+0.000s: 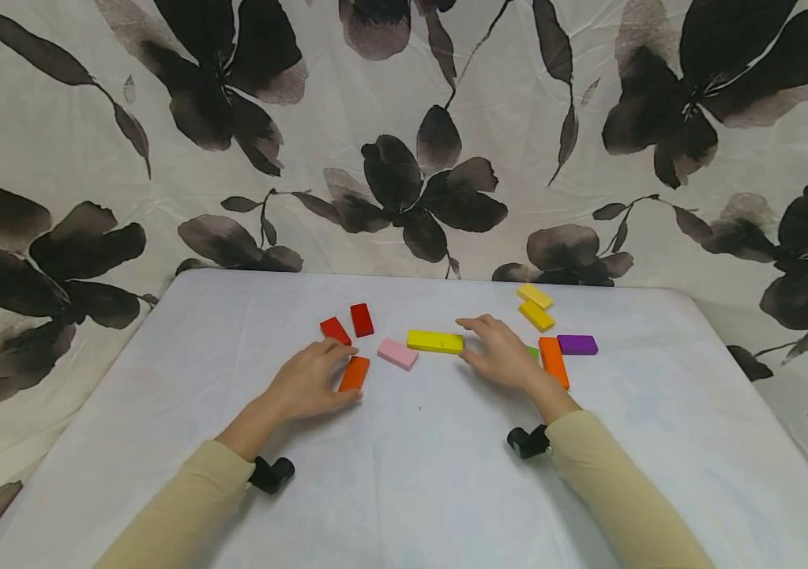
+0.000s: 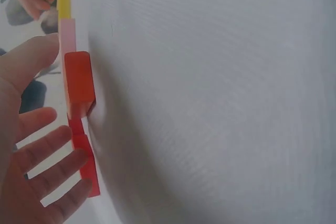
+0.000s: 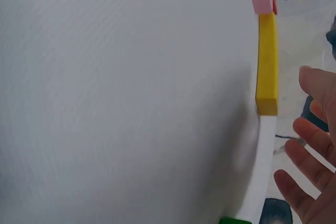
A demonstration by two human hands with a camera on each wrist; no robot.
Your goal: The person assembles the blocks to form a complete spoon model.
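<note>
My left hand (image 1: 311, 379) hovers by an orange block (image 1: 355, 374), fingers spread and thumb apart on either side of it in the head view. The left wrist view shows that same orange block (image 2: 79, 83) standing clear of the relaxed fingers. Just beyond the fingertips lie two red blocks (image 1: 362, 320). My right hand (image 1: 499, 352) is at the right end of a long yellow strip (image 1: 434, 341), thumb and fingers parted with nothing between them. In the right wrist view, a gap separates the yellow strip (image 3: 267, 61) from the fingers. A pink block (image 1: 397, 354) lies between the hands.
Right of my right hand are another orange block (image 1: 554, 363), a purple block (image 1: 577, 344) and a partly hidden green block (image 1: 533, 352). Two yellow blocks (image 1: 535, 316) lie farther back. A white cloth covers the table (image 1: 418, 490); flowered fabric (image 1: 404, 118) hangs behind it.
</note>
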